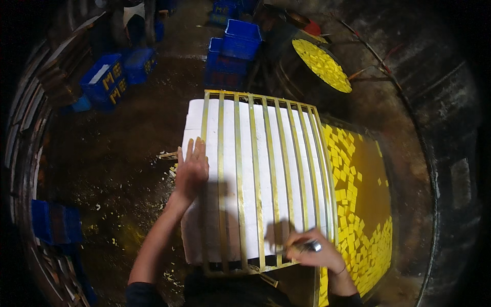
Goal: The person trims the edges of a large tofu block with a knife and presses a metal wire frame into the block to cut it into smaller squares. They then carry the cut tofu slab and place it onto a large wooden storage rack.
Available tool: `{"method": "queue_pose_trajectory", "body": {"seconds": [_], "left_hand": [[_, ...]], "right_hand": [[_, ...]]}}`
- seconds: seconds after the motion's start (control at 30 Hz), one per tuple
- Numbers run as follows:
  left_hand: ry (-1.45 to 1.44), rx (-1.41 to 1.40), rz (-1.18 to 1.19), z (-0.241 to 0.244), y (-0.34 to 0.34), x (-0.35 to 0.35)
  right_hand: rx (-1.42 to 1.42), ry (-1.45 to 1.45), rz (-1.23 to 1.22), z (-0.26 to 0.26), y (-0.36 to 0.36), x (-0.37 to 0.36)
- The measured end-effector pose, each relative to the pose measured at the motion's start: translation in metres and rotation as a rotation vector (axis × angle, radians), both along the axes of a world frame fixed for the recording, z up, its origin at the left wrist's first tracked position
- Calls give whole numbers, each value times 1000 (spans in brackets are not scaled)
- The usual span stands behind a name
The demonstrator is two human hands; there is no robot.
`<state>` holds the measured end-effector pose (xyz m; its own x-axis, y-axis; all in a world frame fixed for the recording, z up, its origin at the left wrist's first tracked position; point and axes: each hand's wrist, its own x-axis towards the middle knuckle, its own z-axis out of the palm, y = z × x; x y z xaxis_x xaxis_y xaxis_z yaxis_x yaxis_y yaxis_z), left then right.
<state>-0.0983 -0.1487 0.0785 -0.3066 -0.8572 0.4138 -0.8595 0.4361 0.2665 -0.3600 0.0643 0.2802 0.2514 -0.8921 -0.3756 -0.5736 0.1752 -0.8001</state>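
A broad white slab [228, 138], which looks like pressed tofu, lies in front of me with faint cross lines in it. Over it rests a yellow-stained slatted frame [238, 184] whose long bars run from the far edge to the near one. My left hand [193, 163] lies flat at the slab's left side, fingers spread, touching the leftmost bar. In my right hand [312, 251] is a metal-handled tool [314, 245], held low over the near right part of the frame. Its working end is blurred and partly hidden by my fingers.
At right, a vat of yellowish liquid [370, 184] holds many yellow cubes [345, 195]. A round vessel of yellow pieces [322, 65] stands beyond. Blue crates [241, 38] are stacked ahead, with more blue crates [103, 80] at left. Scraps litter the dark floor [126, 153].
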Motion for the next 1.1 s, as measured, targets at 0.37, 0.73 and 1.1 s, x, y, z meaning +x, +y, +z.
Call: {"method": "queue_pose_trajectory", "body": {"seconds": [0.37,0.73,1.1], "left_hand": [[40,56,-25,-13,4,-15],[134,-68,25,-9,-1,-10],[93,166,-19,9,11,-17]], "right_hand": [[-875,617,-134,-75,-347,-1],[65,167,8,-16,25,42],[-749,527,-133,-78,-380,38]]}}
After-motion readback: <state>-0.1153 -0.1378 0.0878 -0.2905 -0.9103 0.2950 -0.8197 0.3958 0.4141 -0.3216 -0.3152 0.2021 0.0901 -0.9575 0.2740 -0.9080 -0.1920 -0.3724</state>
